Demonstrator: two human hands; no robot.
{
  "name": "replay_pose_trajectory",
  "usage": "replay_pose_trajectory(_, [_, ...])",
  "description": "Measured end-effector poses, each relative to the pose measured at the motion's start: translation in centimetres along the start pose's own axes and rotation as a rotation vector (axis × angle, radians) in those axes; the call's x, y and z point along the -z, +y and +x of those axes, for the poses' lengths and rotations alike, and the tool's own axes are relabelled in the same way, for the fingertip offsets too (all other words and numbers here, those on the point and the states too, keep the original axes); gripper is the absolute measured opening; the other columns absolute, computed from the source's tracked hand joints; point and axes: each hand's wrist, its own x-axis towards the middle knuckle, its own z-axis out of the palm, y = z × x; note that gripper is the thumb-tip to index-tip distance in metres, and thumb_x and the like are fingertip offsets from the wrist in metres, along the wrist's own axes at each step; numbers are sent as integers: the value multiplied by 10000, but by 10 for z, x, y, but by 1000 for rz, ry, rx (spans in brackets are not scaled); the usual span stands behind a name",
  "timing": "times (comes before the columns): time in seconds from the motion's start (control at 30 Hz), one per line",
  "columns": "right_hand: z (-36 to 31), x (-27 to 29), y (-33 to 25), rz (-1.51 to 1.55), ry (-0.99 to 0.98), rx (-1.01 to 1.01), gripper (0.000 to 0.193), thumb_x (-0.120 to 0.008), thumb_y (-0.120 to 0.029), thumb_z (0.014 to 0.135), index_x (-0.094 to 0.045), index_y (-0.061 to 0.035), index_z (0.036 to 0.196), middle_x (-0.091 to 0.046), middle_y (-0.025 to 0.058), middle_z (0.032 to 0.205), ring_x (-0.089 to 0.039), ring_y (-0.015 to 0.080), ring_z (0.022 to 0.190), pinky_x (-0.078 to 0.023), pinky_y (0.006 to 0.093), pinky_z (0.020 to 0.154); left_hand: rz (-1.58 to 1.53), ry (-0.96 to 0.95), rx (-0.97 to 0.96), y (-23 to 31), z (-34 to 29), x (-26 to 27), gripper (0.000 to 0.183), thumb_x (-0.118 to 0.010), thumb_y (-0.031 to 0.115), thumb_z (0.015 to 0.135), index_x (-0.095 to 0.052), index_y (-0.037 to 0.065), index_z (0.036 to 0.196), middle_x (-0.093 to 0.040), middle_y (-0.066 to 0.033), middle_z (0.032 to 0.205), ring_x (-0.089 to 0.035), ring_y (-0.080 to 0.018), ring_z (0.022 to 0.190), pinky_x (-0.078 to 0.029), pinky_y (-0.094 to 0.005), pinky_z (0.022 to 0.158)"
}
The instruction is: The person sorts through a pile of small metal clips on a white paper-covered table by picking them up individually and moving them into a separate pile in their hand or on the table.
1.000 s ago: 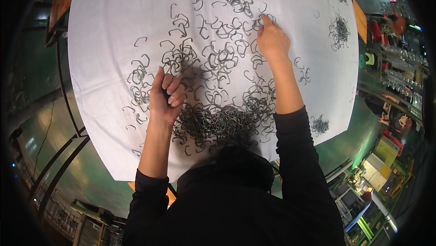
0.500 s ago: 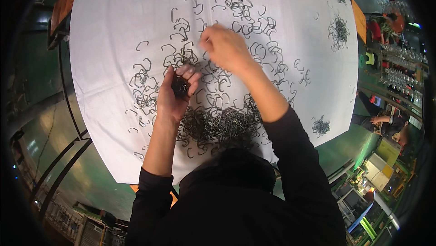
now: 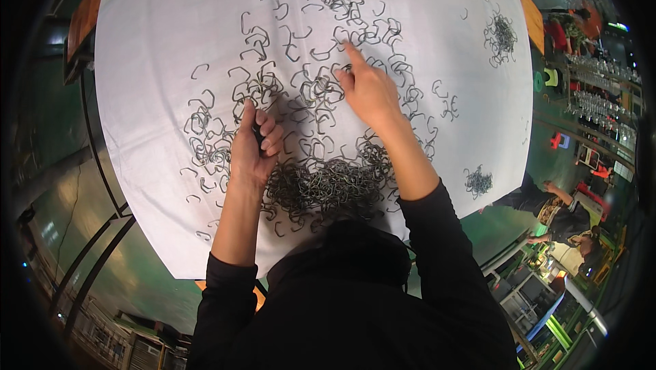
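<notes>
My left hand (image 3: pixel 257 139) is curled round a dark bunch of bent wire clips (image 3: pixel 257 132), mostly hidden by the fingers. My right hand (image 3: pixel 371 92) is a little farther out, its index finger stretched forward and thumb apart, reaching among loose C-shaped wire clips (image 3: pixel 320 88). Nothing shows between its fingers. More clips are scattered beyond both hands and left of my left hand. Nearer my body lies a dense, tangled pile of the same clips (image 3: pixel 335 185).
A white cloth (image 3: pixel 150 185) covers the table. Small separate heaps of clips lie at its right side, one at the far right (image 3: pixel 502 38) and one near the right edge (image 3: pixel 478 181). Another person (image 3: pixel 567 220) is off to the right, beside shelving and equipment.
My right hand has moved right and slightly nearer, with its index finger now extended. My left fingers have closed further over the bunch. The person at the right has shifted.
</notes>
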Motion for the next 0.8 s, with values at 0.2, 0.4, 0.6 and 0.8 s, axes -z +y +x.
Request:
replay_pose_trajectory(0.2, [3,-9,19,-21,68,183,370,-524,-218,853,-504,-131,1212,-635,169,796,-618,332,746,-488,437,675,68,-32,-7,2,-4,-3,392,-374,403,949,-349,142,658,-298,36,543,-244,-64,394,-180,-188,312])
replay_pose_trajectory(0.4, [19,12,38,-175,49,-18,339,-511,-197,853,-525,-122,1183,-646,146,776,-625,320,744,-489,431,672,154,12,-35,5,-11,-12,415,-304,429,955,-388,107,707,-372,-7,648,-337,-102,501,-242,-195,374])
replay_pose_trajectory(0.6, [42,6,25,-104,102,-60,422,-502,-270,870,-443,-167,1274,-653,127,775,-625,307,768,-485,412,699,132,6,-2,5,-10,-13,394,-303,406,958,-451,83,787,-420,-27,717,-380,-126,571,-290,-204,433])
replay_pose_trajectory(0.8, [75,5,-6,-151,-48,10,479,-480,-359,880,-381,-221,1329,-647,97,946,-603,292,890,-476,404,771,111,-62,28,8,-12,-12,281,-362,313,961,-445,76,836,-397,-16,707,-362,-100,571,-298,-194,415])
